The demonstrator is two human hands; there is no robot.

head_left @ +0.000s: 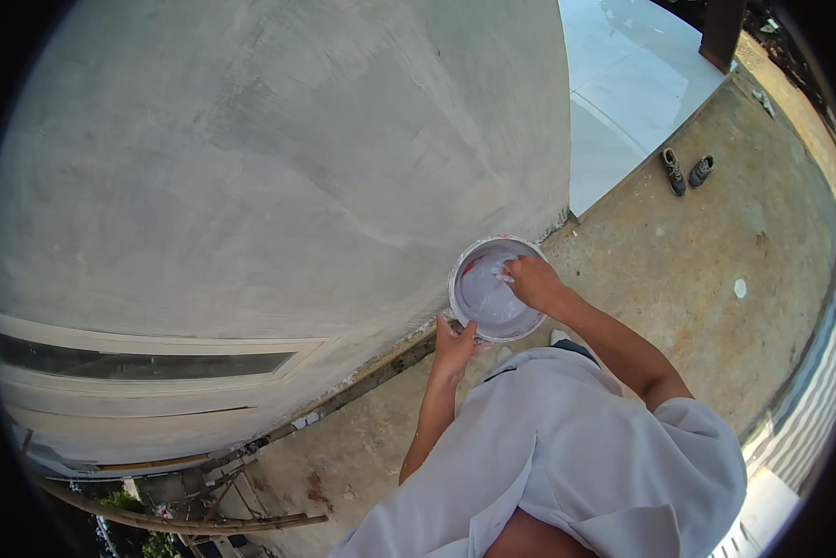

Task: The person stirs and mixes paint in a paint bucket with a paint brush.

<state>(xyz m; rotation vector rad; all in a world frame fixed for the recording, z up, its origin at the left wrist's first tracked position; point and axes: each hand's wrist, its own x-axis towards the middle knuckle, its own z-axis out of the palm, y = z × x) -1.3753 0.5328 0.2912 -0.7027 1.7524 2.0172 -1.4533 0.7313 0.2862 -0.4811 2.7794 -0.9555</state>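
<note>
A round bucket with a pale, whitish inside stands upright in front of me, beside the foot of the grey wall. My left hand grips the bucket's near left rim, thumb and fingers around its edge. Over the bucket's right side, my right hand is closed round a small tool whose reddish and whitish parts show at the fingers; the rest of it is hard to make out. Pale smears mark the bucket's rim and the inside wall.
The plastered wall fills the left, with a framed window low down. A pair of shoes and a white disc lie on the concrete floor. White tiles lie beyond; wooden poles are at lower left.
</note>
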